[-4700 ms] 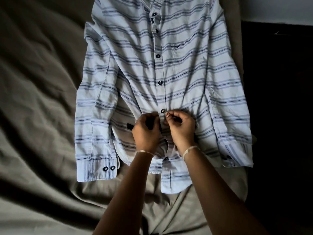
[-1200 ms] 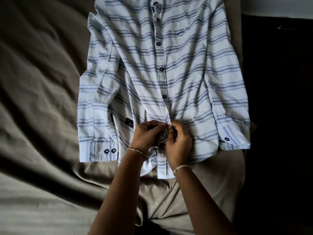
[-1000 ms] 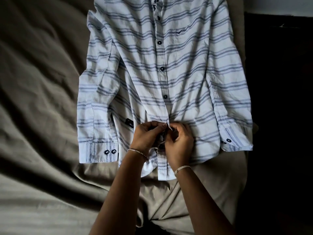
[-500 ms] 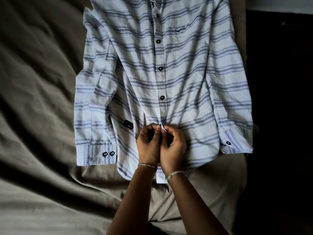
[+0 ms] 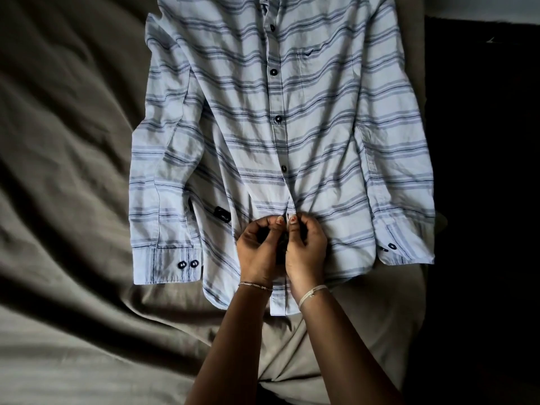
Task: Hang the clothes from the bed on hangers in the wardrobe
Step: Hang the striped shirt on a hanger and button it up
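At the far left I see a rumpled olive-brown bed sheet (image 5: 64, 171), deep in folds and shadow, which fills the left and near parts of the view.

A long-sleeved shirt (image 5: 321, 127), pale blue with darker horizontal stripes, lies flat and face up on the sheet, its collar end far from me and its hem near. The sleeve on the left side of the scene is folded down along the body, and its cuff (image 5: 168, 266) carries two dark buttons (image 5: 188, 263) side by side. Just right of that sleeve, a small black label (image 5: 222, 215) sits on the shirt front.

The left hand (image 5: 258, 249) rests low on the shirt front, fingers curled and thumb pinching the cloth at the button strip. A thin beaded bracelet (image 5: 255, 285) circles that wrist. The right hand (image 5: 306, 249) touches it, fingers curled in the same way, pinching the opposite edge of the strip; a pale cord band (image 5: 313, 293) circles its wrist. Cloth bunches and puckers between the fingertips. I cannot tell whether a button sits between them.

Farther away, dark buttons (image 5: 278, 119) run up the strip, done up. To the right is a chest pocket (image 5: 318, 68), then the other cuff (image 5: 406, 249) lying near the bed edge. Beyond it, everything at the right is a dark area (image 5: 482, 200).
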Motion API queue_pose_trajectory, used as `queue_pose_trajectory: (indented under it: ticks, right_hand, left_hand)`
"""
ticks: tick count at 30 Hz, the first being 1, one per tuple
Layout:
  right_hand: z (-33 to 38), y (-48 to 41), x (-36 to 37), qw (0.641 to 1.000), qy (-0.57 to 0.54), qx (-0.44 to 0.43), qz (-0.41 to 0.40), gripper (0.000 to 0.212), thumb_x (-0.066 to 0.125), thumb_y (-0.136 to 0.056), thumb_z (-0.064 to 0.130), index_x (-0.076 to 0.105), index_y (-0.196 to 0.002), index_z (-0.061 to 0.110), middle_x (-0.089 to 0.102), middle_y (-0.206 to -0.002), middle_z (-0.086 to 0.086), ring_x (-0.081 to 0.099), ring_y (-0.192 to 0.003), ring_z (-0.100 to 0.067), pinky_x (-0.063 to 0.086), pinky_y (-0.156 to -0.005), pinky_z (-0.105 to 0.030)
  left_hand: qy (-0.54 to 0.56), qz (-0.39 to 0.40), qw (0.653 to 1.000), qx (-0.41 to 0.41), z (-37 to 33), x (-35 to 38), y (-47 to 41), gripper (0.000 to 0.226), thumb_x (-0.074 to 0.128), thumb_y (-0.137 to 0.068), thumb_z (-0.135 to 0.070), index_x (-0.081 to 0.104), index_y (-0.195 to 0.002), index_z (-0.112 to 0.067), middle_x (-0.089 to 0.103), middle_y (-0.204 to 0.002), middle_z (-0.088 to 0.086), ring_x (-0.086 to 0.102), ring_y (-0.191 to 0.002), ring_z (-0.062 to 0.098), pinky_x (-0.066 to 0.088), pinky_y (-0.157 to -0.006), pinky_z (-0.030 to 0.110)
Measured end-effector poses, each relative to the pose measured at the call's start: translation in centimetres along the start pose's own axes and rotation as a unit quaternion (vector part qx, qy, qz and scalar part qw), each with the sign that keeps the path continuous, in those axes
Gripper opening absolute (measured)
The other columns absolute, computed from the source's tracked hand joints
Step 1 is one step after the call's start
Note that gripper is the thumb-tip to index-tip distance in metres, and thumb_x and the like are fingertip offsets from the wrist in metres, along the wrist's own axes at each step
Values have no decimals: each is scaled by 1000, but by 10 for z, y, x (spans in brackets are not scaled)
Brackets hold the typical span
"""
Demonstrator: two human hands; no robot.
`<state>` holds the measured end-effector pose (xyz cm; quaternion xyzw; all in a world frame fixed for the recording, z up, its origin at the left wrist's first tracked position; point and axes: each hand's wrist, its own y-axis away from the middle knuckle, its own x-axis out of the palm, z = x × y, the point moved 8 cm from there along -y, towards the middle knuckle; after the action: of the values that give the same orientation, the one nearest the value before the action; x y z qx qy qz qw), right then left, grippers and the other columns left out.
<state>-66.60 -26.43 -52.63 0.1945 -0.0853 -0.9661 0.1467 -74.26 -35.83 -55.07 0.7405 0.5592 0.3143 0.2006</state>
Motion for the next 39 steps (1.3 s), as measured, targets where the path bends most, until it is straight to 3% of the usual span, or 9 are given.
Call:
queue_pose_trajectory:
  ticks: [6, 10, 14, 18, 21, 24, 28, 32, 39]
  right_hand:
    - [9, 8, 3, 997, 54, -46, -11, 18, 52, -90, 15, 64, -92, 3, 66, -87, -7, 60, -82, -21, 45, -79, -27]
    - [16, 11, -3, 992, 91, -88, -25, 15, 54, -88, 10, 66, -93, 2, 66, -90, -11, 61, -84, -25, 41, -80, -21]
    - [25, 9, -8, 985, 100, -137, -23, 9, 62, -83, 2, 68, -89, 5, 67, -88, -7, 60, -82, -17, 44, -79, -19]
    - [30, 10, -10, 982, 96, -161, -14, 8, 64, -87, 10, 70, -88, 5, 68, -85, -6, 59, -79, -13, 45, -75, -19]
    - [28, 11, -12, 984, 92, -150, -18, 20, 59, -91, 20, 70, -85, 5, 68, -80, -6, 59, -72, -15, 44, -70, -19]
    - [23, 7, -12, 990, 73, -120, -18, 12, 66, -85, 17, 73, -83, 8, 70, -79, -3, 61, -70, -10, 46, -70, -13]
    - [11, 2, -5, 999, 16, -48, 22, 5, 73, -79, 17, 74, -82, 20, 72, -79, 4, 67, -72, -8, 55, -72, -24]
    - [6, -2, 0, 999, 6, 2, 53, 30, 76, -75, 2, 69, -75, 31, 69, -71, 14, 64, -64, -1, 54, -70, -24]
    - [6, 0, 0, 999, 6, -14, 51, 31, 75, -73, 5, 68, -73, 35, 69, -72, 17, 67, -70, -3, 56, -74, -25]
  left_hand:
    - [0, 7, 1000, -25, -3, -1, 1, 11, 64, -84, 5, 67, -78, -4, 71, -72, 7, 65, -67, 14, 55, -66, 21]
    - [-19, 6, 1000, -21, -2, -2, -1, 11, 67, -83, 3, 68, -76, -5, 72, -74, 8, 66, -71, 16, 55, -70, 25]
    - [-18, 30, 999, -25, -3, -1, -1, 6, 63, -86, 3, 66, -83, -1, 72, -71, 5, 66, -65, 11, 54, -61, 20]
    - [-26, 32, 999, -23, -1, -4, -1, 7, 62, -88, -1, 65, -93, 3, 70, -75, 8, 65, -65, 13, 53, -58, 22]
    - [-20, 17, 999, -28, -1, -4, 0, 3, 63, -88, -1, 66, -88, -1, 69, -72, 5, 64, -61, 11, 52, -56, 21]
    - [-26, 12, 999, -24, -3, -3, -1, 8, 61, -88, 1, 66, -84, -3, 70, -68, 1, 64, -59, 8, 52, -54, 19]
    - [-27, 8, 999, -31, -6, -4, 1, 11, 62, -88, 2, 66, -80, -5, 68, -64, 1, 61, -55, 9, 51, -51, 20]
    - [-13, -24, 998, -50, -6, -9, 1, 12, 64, -85, -1, 65, -74, -6, 64, -57, 1, 58, -51, 10, 47, -48, 21]
    - [-11, 1, 999, -44, -8, -5, 0, 10, 71, -82, -7, 67, -73, -5, 67, -65, 10, 62, -57, 16, 52, -53, 23]
